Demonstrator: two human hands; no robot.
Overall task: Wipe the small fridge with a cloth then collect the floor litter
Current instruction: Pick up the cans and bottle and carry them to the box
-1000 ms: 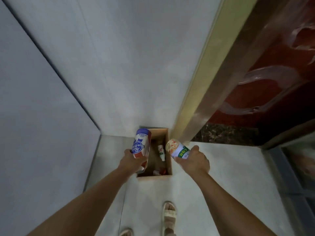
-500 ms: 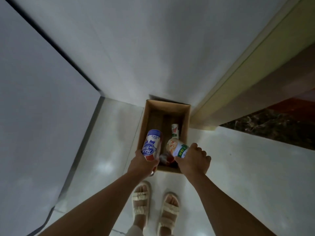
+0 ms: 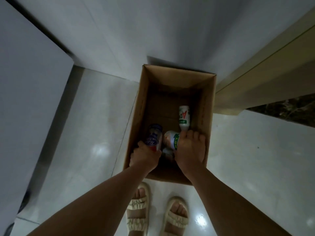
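Glossy tile floor (image 3: 95, 133), box (image 3: 136, 116) in wall corner w/ a bottle (image 3: 184, 116) lying inside. Left hand (image 3: 144, 155) wraps can (image 3: 154, 137), right hand (image 3: 189, 150) wraps cup (image 3: 171, 139); both lowered inside, prob. to set litter down, not drop it.

A blue-and-red drink can (image 3: 154, 137) and a white bottle with a green label (image 3: 172, 139) are held low inside the open brown cardboard box (image 3: 136, 116); another white, green-lettered bottle (image 3: 184, 116) lies on its bottom.
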